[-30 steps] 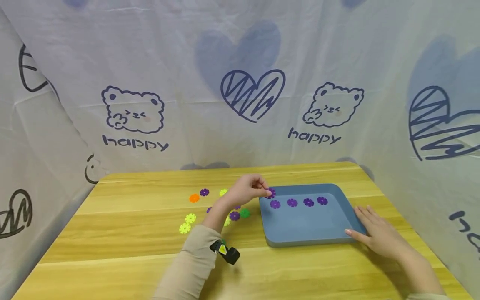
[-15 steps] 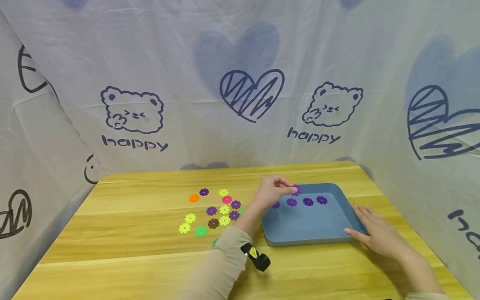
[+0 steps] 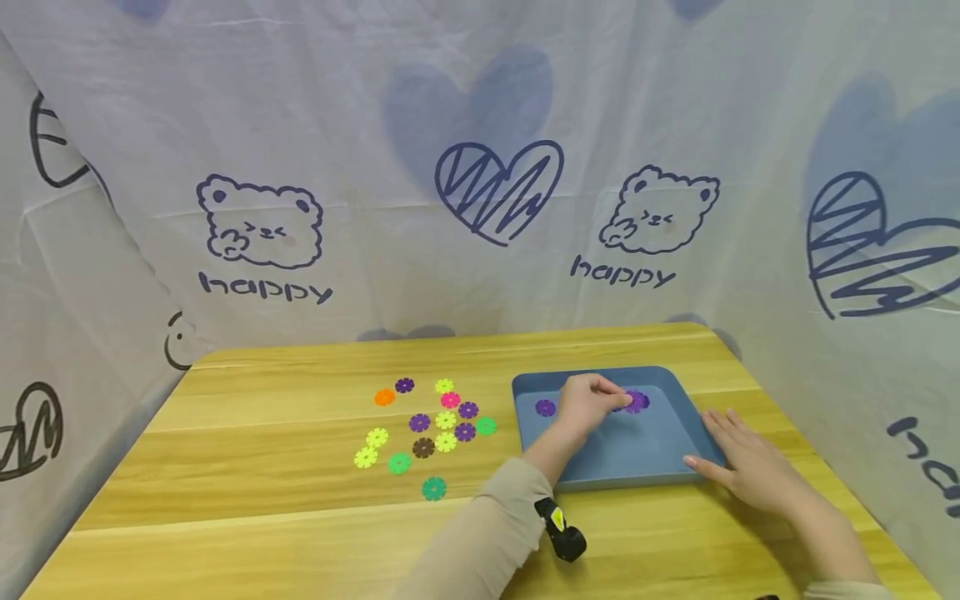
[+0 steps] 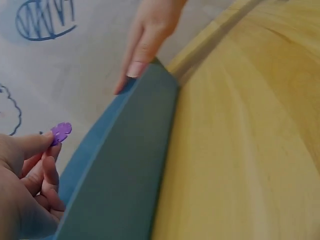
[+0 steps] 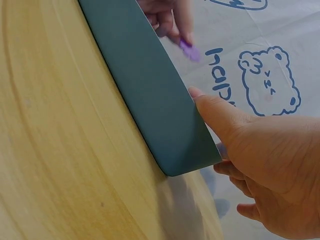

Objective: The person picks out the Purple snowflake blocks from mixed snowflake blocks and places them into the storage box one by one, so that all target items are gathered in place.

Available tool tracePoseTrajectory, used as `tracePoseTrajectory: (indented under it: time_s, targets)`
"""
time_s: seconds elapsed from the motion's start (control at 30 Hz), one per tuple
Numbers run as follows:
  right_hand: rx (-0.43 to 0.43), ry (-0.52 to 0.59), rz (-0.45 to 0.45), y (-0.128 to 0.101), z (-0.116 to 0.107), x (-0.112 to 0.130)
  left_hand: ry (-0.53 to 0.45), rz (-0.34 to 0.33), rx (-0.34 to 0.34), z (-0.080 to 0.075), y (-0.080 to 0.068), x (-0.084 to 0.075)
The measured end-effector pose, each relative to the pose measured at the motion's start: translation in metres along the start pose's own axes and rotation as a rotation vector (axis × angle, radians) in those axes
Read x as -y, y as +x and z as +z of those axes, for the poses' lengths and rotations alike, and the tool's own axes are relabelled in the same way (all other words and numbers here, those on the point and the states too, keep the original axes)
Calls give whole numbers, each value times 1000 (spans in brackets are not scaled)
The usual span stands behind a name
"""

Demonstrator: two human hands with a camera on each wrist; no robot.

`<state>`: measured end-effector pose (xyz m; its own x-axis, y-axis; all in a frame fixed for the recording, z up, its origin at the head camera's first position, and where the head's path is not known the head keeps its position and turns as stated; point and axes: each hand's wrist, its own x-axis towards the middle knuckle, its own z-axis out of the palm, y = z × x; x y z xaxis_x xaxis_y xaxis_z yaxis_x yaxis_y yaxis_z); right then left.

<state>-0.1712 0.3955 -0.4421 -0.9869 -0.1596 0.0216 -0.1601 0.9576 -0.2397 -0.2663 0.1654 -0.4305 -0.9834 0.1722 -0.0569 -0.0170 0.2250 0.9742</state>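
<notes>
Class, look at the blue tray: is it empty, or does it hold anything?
Not empty. The blue tray holds a purple flower disc; the left hand pinches another purple disc over it.

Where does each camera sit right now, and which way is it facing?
Head: worn high, looking forward and down at the blue tray; both forearms and hands show.
Left wrist: low beside the tray wall; the left hand pinches a purple flower piece.
Right wrist: low by the tray corner; the right hand rests there.
Shared: both wrist views show the tray and the opposite hand.

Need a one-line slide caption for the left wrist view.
Left hand pinches a purple flower piece above the blue tray; right hand touches its far corner.
</notes>
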Motion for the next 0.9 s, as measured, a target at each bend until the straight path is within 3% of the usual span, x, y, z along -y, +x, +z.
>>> tracePoseTrajectory:
  time_s: [0.27,0.7,0.9]
  targets:
    - [2,19,0,1,0,1,209,-31,-21,21,1,7]
    - [-10,26,0,-1,1,2,625,-130,-100,54,-2,-7]
    - [-12,31,0,-1,0,2,683,-113,-102,59,0,-4]
